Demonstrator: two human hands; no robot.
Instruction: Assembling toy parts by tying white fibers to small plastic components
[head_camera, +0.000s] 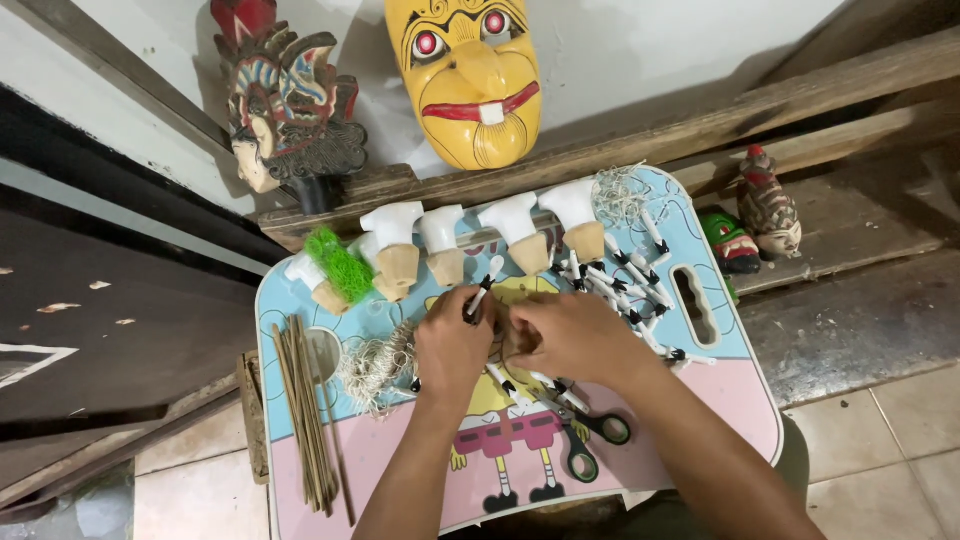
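Observation:
My left hand (452, 345) grips a small white stick-like puppet part with a black end (482, 296), its tip poking up between my fingers. My right hand (578, 335) is closed beside it, fingers curled on the same small piece where the hands meet; what lies under them is hidden. Both hands rest over a pink and blue cartoon-printed lap table (740, 400). Several white and tan wooden puppet bodies (448, 245) stand in a row just beyond my hands. More white pieces with black tips (630, 285) lie scattered to the right.
Scissors (590, 440) lie by my right wrist. Thin bamboo sticks (305, 420) and a tangle of string (375, 365) lie at left, a green tuft (340, 265) behind them. A yellow mask (470, 75), a carved mask (285, 105) and small painted heads (765, 205) sit on wooden ledges.

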